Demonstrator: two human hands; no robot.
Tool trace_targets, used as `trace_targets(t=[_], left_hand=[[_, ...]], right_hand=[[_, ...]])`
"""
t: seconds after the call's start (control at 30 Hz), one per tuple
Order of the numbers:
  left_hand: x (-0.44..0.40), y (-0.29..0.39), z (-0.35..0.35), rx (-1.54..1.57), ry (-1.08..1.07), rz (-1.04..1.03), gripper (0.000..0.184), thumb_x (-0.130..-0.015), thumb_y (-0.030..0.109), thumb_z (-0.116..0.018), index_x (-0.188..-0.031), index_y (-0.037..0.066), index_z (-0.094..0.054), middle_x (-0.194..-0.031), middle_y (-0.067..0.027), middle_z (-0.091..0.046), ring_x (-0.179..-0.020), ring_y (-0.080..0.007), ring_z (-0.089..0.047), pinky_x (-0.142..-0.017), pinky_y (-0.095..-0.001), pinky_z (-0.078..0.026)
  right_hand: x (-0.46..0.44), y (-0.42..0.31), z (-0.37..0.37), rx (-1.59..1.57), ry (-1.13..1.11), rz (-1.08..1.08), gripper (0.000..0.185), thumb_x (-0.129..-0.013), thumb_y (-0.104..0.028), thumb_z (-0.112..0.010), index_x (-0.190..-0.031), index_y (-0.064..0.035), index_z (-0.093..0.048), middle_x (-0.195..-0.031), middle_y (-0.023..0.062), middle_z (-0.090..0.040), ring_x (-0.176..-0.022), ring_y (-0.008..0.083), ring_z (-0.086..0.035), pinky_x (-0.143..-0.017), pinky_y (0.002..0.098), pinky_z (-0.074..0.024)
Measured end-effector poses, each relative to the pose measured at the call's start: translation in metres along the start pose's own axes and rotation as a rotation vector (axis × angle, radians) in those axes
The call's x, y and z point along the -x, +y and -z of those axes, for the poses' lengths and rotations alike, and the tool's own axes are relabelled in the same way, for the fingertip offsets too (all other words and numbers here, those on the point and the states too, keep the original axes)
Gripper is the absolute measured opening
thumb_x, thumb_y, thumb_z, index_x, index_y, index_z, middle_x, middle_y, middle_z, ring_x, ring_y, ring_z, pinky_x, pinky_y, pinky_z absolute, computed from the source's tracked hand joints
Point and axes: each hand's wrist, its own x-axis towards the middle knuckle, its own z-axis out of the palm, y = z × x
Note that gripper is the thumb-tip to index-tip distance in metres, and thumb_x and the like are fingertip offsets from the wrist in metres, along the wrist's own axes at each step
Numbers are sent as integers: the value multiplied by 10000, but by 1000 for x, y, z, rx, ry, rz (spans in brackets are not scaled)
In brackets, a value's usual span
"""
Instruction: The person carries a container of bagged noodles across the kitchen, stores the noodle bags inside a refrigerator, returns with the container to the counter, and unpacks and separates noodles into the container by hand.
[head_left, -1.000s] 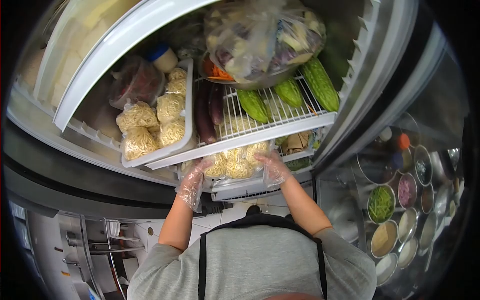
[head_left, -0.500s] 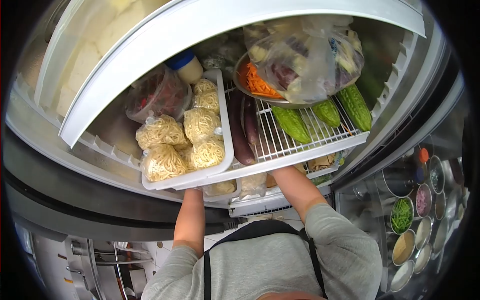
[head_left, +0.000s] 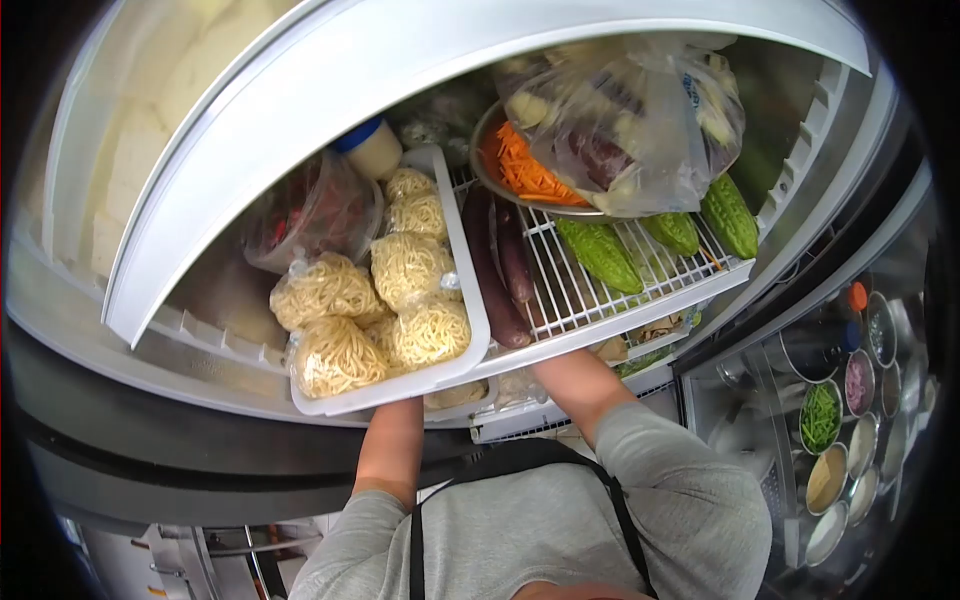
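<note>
My left forearm (head_left: pixel 394 445) goes up under the front of the fridge's upper wire shelf (head_left: pixel 640 315), below a white tray (head_left: pixel 470 340) of bagged noodles (head_left: pixel 345 355). My right forearm (head_left: pixel 580 385) reaches under the same shelf, right of the tray. Both hands are hidden beneath the shelf, so I cannot tell what they hold or touch. Under the shelf, between the arms, bagged food (head_left: pixel 518 388) and part of a lower tray (head_left: pixel 462 400) show. Two dark eggplants (head_left: pixel 492 280) lie on the wire shelf beside the noodle tray.
Bitter melons (head_left: pixel 600 255) lie on the shelf's right, near a metal bowl with shredded carrot (head_left: pixel 530 170) and a large plastic bag (head_left: pixel 625 125). A blue-lidded jar (head_left: pixel 370 148) stands behind the noodles. Several ingredient bowls, one with chopped greens (head_left: pixel 820 418), are at far right.
The view has shifted a little, so the shelf and its contents appear slightly lower and further right. My right forearm reaches slightly further left relative to the shelf. Both hands remain hidden.
</note>
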Motion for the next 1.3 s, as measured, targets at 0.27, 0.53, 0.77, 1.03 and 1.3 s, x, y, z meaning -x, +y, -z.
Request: trace_targets(t=[0.27,0.53,0.77,1.03,1.3], left_hand=[[-26,-12,9,-187,54,-68,619,-785,172,-623,-1298,2,-320,-1256,-199,-411,-1159,-318,-419,-973,-420,-343],[-18,-29,-34,-545,178,-211,611,-785,172,-627,-1290,0,-329,-1249,-213,-410,-1156,-329,-415,-971,-429,-340],[-39,-27,-37,-657,224,-261,604,-786,171,-631,-1284,-2,-337,-1243,-224,-409,-1155,-340,-412,-969,-437,-338],[-50,-20,-30,-723,285,-377,595,-786,170,-635,-1276,-3,-346,-1236,-237,-408,-1153,-351,-408,-967,-446,-335],[-34,47,-37,-617,407,-843,587,-786,169,-639,-1268,-5,-355,-1229,-251,-406,-1151,-363,-404,-965,-455,-332]], right_hand=[[8,10,6,117,35,10,397,-770,-132,-624,-1143,-65,-505,-1166,130,-496,-1054,262,-494,-920,319,-394],[7,7,3,244,64,58,373,-782,-155,-612,-1138,-89,-520,-1182,133,-486,-1068,275,-484,-932,325,-386],[-6,-17,-19,390,83,118,354,-793,-174,-602,-1134,-109,-533,-1196,136,-477,-1080,287,-475,-942,331,-379],[-13,-20,-3,498,96,179,333,-805,-197,-590,-1129,-133,-549,-1212,139,-467,-1094,300,-465,-953,338,-371],[201,-25,48,231,60,482,293,-828,-226,-567,-1102,-122,-565,-1230,141,-452,-1118,309,-444,-957,374,-369]])
